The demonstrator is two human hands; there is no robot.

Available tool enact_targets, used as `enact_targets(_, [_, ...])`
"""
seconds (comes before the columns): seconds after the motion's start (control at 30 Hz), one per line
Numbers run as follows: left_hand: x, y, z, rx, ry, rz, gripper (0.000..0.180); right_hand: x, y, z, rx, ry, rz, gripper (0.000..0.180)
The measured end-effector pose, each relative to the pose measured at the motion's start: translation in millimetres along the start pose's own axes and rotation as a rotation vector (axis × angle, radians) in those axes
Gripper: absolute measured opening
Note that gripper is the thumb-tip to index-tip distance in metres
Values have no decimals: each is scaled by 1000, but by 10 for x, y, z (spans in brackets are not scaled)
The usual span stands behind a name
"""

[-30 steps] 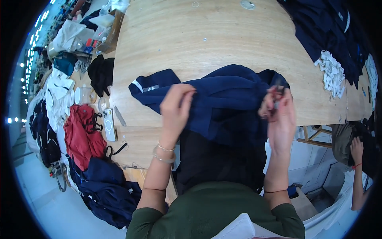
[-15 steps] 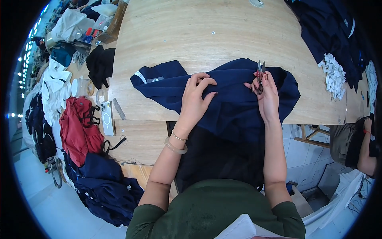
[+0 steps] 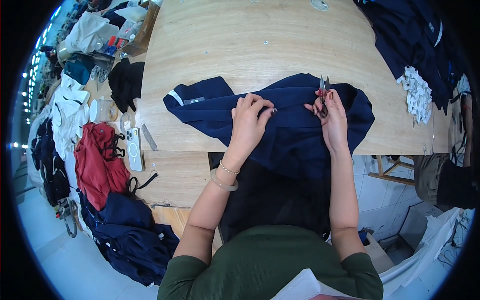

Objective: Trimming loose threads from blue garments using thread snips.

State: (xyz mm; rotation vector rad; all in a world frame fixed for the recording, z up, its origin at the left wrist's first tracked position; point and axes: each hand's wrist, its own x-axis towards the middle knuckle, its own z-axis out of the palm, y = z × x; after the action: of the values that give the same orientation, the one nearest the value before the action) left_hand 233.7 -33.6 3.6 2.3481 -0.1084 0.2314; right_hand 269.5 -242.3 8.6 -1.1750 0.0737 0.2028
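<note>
A navy blue garment lies spread across the near edge of the wooden table, with a white strip and a grey label at its left end. My left hand rests on its middle, thumb and forefinger brought together in a pinch. What sits between those fingertips is too small to make out. To the right, my right hand holds a pair of scissors by the handles, over the garment. The blades point away from me and stand slightly apart.
On the left are a phone, a red cloth bag or garment, a clear tub and a flat grey strip. White scraps and dark garments lie at the right. A person sits beyond the table's right side.
My left thumb has moved up to the forefinger, closing the gap between them. The right hand with the scissors has shifted slightly left. The person's arm at the right has moved.
</note>
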Motion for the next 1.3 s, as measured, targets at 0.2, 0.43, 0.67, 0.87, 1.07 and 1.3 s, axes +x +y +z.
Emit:
enact_targets(0.2, [-22, -8, 30, -2, 21, -25, 16, 5, 4, -10, 8, -5, -7, 29])
enact_targets(0.43, [-40, 53, 74, 110, 98, 38, 11, 4, -5, -13, -21, -14, 5, 31])
enact_targets(0.67, [-28, -14, 52, -196, 143, -93, 3, -63, -190, 112, -169, -48, -4, 18])
enact_targets(0.87, [-7, -4, 32, -412, 195, -285, 4, -84, -333, 286, -694, -74, -225, 17])
enact_targets(1.07, [-70, 33, 23, -87, 54, 82, 18, -17, -177, 387, -175, -155, -22, 17])
enact_targets(1.3, [-37, 74, 34, -56, 17, -49, 21, 131, 30, 254, 56, -130, 21, 16])
